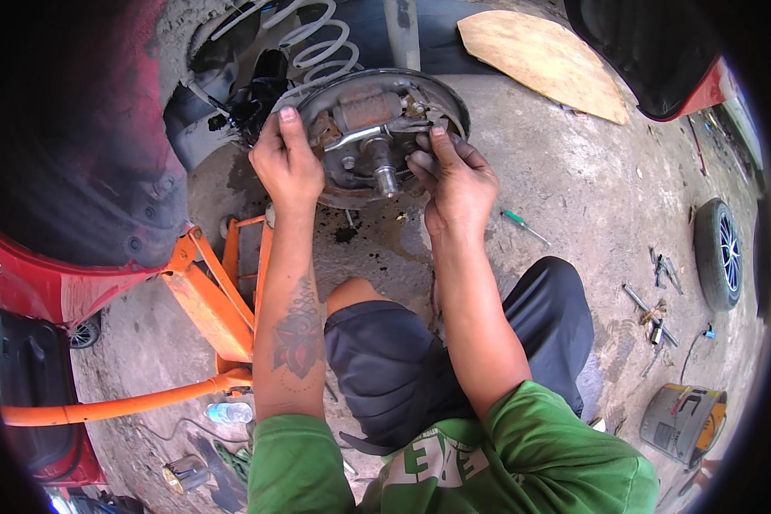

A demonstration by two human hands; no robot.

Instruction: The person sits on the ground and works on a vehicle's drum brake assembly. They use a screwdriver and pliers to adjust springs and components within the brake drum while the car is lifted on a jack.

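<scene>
Ahead of me is an exposed drum brake assembly (pixel 364 184), with a round, dirty backing plate and a bare spindle (pixel 386 182) sticking out toward me. A rusty cylinder-shaped part (pixel 367 110) sits in its upper half, and a shiny metal strut (pixel 357 137) crosses below that. My left hand (pixel 291 167) grips the assembly's left edge, thumb up, its other fingers mostly hidden. At the right side, my right hand (pixel 456 176) is closed in a pinch by the strut's right end. What lies between those fingertips is too small to make out.
An orange floor jack (pixel 210 308) stands left, beside red car bodywork (pixel 26 278). A coil spring (pixel 321 38) rises behind the brake. On the concrete lie a green-handled screwdriver (pixel 525 226), scattered tools (pixel 651 315), a wheel (pixel 719 254), a bucket (pixel 678 426) and a wooden board (pixel 544 64).
</scene>
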